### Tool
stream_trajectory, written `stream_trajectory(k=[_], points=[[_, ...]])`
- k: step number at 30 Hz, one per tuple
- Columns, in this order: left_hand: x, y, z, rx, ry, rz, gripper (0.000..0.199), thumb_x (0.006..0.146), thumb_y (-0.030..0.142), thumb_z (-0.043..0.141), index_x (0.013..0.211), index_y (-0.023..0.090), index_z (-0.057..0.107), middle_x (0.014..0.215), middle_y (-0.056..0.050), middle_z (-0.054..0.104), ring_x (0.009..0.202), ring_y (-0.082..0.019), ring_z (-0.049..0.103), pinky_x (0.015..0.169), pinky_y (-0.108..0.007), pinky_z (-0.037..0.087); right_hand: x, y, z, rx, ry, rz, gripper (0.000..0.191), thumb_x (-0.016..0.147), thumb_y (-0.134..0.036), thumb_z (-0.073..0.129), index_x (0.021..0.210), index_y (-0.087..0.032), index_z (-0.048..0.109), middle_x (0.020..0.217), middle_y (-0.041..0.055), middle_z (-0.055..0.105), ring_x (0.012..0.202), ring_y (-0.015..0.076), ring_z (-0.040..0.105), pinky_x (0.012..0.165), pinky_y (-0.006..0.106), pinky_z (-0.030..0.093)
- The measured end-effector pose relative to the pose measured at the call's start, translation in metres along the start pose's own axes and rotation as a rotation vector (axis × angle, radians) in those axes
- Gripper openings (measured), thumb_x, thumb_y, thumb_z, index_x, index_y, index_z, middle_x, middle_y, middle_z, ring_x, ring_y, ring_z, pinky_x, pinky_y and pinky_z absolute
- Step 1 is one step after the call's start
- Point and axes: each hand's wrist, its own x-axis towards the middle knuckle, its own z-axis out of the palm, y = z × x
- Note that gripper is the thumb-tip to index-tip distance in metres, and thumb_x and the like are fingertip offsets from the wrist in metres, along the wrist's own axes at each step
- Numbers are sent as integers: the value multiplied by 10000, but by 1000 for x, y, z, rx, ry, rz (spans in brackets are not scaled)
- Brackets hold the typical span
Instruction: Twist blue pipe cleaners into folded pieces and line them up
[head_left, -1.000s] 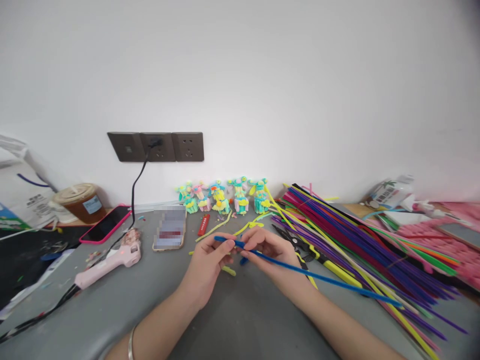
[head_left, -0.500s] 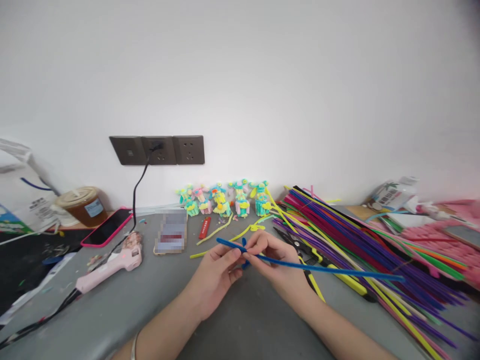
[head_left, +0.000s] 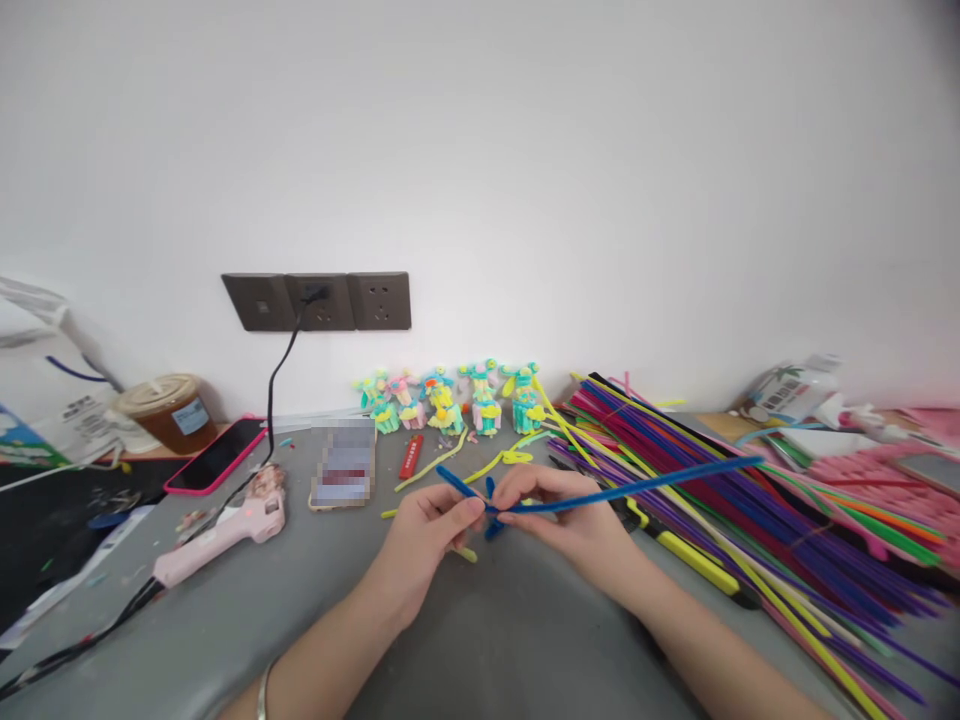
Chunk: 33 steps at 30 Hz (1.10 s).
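Blue pipe cleaners (head_left: 637, 487) are pinched between my two hands above the grey table mat. My left hand (head_left: 427, 535) has thumb and forefinger closed on them near a crossing point, with a short blue end sticking out to the upper left. Close beside it, my right hand (head_left: 559, 515) grips the same blue piece, and its long tail runs out to the upper right. Small blue ends poke up and down between the fingertips. A pale yellow tip (head_left: 466, 554) shows below my left fingers; the rest of it is hidden.
Several colourful pipe-cleaner figures (head_left: 487, 400) stand by the wall. Right lie bundled pipe cleaners (head_left: 720, 480) and yellow-handled pliers (head_left: 697, 562). Left are a pink glue gun (head_left: 221, 540), two phones (head_left: 217, 456) (head_left: 342, 465) and a drink cup (head_left: 171, 412). A red packet (head_left: 411, 456) lies mid-table.
The long blue tail has swung upward on the right. The short blue end on the left now slants more steeply, and a pale yellow tip has appeared below my left fingers.
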Motion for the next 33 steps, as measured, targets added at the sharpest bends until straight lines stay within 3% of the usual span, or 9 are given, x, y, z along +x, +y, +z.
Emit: stream_trajectory(k=[7,13,20,26,30,33], points=[[-1,2,-5,272,-158,-10,291,670,404,772,711,124,703,618,-2,615,564,-91,468,531,-208,319,1,-1,-8,40,-132,76,97,839,-282,681,833,-187,661,802,27,645,758,162,595,709,276,478],[-5,11,-4,387,-294,-107,225,652,333,756,646,128,666,583,21,572,549,-90,429,531,-223,283,2,0,-10,224,-272,166,79,812,-236,715,865,-187,683,916,31,614,858,157,593,786,281,480],[-10,9,-3,417,-479,-189,213,695,312,733,645,130,634,572,33,539,524,-74,411,511,-220,259,0,-2,-9,375,-304,293,86,813,-245,712,818,-170,671,922,48,671,872,159,630,814,295,493],[-8,7,-2,309,-378,-218,308,706,400,737,666,147,565,539,42,519,434,-49,340,436,-212,220,4,5,-7,370,-112,320,197,734,-321,777,771,-170,657,800,33,703,790,164,654,758,294,513],[-7,5,-2,164,-319,-189,342,710,448,744,767,132,628,724,-20,601,570,-88,528,435,-186,289,5,8,-5,353,22,335,244,682,-348,810,750,-173,655,785,35,708,735,161,650,712,289,523],[-7,4,-1,70,-328,-237,360,763,461,705,864,115,693,826,-67,634,639,-102,576,430,-170,294,4,9,-3,392,73,330,217,695,-332,801,756,-175,663,806,35,707,741,151,649,722,282,524]])
